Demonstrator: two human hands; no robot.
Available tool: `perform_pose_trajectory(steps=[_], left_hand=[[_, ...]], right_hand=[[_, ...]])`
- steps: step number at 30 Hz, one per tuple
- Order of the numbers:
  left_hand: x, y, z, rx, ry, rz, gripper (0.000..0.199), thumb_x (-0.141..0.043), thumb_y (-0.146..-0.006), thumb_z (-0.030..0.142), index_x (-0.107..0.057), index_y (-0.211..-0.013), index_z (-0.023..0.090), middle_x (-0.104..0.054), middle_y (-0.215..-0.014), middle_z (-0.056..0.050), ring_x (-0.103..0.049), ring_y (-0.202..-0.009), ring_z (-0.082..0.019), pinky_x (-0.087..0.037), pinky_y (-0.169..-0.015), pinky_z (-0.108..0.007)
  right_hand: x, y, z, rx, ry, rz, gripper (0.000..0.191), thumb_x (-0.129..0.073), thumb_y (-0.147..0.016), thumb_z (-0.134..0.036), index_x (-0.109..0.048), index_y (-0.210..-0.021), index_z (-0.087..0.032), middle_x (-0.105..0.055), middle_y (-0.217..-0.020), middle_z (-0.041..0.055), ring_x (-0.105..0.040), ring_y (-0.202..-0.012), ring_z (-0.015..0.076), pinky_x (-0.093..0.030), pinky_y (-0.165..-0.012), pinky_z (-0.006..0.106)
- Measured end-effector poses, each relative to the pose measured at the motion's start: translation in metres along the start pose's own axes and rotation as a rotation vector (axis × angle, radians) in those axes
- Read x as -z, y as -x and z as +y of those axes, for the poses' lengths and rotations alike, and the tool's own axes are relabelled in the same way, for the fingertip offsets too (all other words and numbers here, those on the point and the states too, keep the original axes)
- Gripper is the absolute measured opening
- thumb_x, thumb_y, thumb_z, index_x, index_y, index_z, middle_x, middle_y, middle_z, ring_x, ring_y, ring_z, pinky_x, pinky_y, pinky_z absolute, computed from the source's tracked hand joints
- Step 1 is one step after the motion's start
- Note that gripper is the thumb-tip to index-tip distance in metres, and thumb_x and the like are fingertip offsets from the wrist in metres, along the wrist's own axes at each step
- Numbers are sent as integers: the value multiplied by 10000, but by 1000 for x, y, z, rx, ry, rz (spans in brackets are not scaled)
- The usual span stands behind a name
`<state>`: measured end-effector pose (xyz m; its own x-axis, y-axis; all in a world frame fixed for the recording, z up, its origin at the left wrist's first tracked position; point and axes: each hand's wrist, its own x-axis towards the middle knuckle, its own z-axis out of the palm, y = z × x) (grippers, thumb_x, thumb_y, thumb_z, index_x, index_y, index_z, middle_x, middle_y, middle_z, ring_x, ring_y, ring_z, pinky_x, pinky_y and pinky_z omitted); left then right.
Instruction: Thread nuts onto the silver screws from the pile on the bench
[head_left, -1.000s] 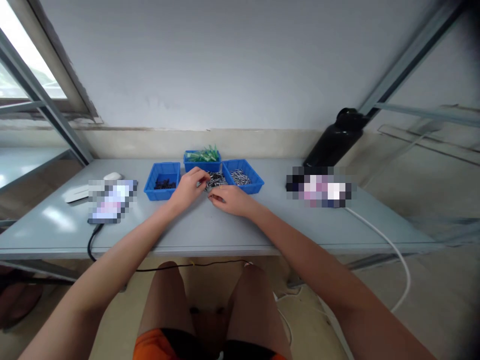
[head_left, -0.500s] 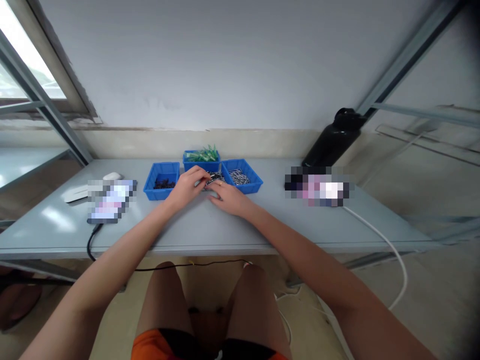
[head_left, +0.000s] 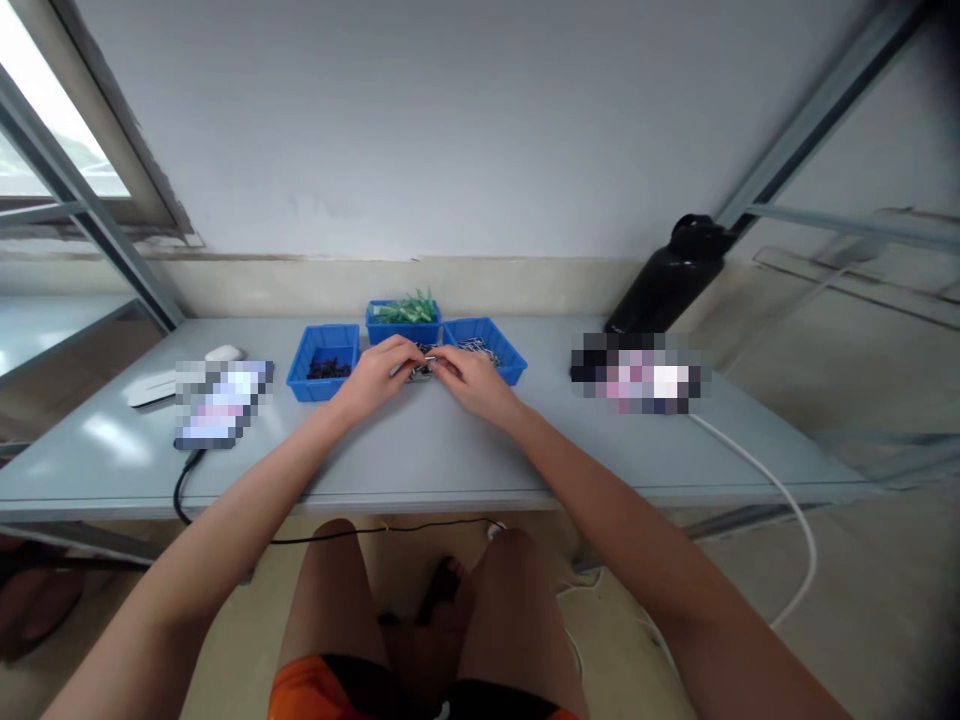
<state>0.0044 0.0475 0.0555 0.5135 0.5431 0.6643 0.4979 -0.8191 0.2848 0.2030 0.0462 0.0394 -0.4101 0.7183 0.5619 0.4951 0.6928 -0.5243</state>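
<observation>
Silver-coloured and slim, a small metal-looking piece [head_left: 430, 359] is being pinched where the fingertips of a bare left hand [head_left: 384, 378] and a bare right hand [head_left: 475, 380] are meeting, over a smooth grey tabletop [head_left: 442, 460]. With so slight a piece being gripped by the tips alone, it could be let slip and be lost among similar pieces beneath. Both hands are being held narrow, thumbs and fingers almost closed; the exact contact is being hidden by the knuckles. Below, a loose pile of small silver and dark pieces [head_left: 421, 374] is being partly covered. Beside the left hand, small dark parts [head_left: 328, 370] are being held in a blue rectangular plastic tray [head_left: 319, 390]. Beyond the hands, green strip-like pieces [head_left: 406, 308] are being held in a second blue tray [head_left: 405, 331]. A third blue tray [head_left: 512, 373], holding slim silver pieces [head_left: 480, 348], is being partly overlapped by the right hand. Farther out, a flat phone-like device [head_left: 223, 405] is being charged or wired at left, and a black cylindrical bottle [head_left: 667, 280] is being seen at right.
</observation>
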Motion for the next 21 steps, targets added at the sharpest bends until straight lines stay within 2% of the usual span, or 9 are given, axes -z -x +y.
perform_pose_trajectory(steps=[4, 6, 10, 13, 21], left_hand=[[1, -2, 3, 41, -5, 47, 105, -539, -898, 200, -634, -932, 171, -659, -900, -52, -615, -860, -147, -495, -797, -276], [3, -3, 4, 95, -9, 85, 143, -559, -900, 267, -626, -977, 167, -660, -888, -51, -613, -835, -148, -497, -762, -270], [8, -3, 6, 171, -25, 78, 185, -516, -923, 309, -625, -897, 161, -656, -818, -38, -603, -764, -138, -489, -702, -251], [10, -3, 6, 145, -42, 47, 218, -489, -933, 308, -619, -839, 160, -647, -781, -33, -591, -735, -131, -485, -697, -254], [12, -3, 6, 87, -45, 46, 187, -502, -922, 295, -627, -864, 169, -656, -800, -31, -592, -754, -129, -493, -702, -251]], right_hand=[[4, 0, -2, 22, -12, -5, 298, -415, -965, -375, -642, -963, -182, -670, -791, 39, -600, -716, 153, -424, -713, 260], [6, 0, -2, 18, -10, 10, 308, -412, -969, -391, -640, -945, -186, -661, -769, 31, -593, -701, 147, -422, -710, 256], [10, 1, -1, 5, -15, 39, 322, -409, -971, -420, -637, -931, -196, -634, -714, 11, -578, -668, 142, -421, -694, 252], [12, 1, 0, 1, -23, 45, 325, -402, -974, -422, -635, -934, -199, -629, -703, 6, -579, -658, 138, -422, -691, 249], [14, 1, 1, -26, -7, 49, 339, -390, -975, -446, -631, -952, -209, -636, -700, 1, -575, -648, 135, -428, -689, 249]])
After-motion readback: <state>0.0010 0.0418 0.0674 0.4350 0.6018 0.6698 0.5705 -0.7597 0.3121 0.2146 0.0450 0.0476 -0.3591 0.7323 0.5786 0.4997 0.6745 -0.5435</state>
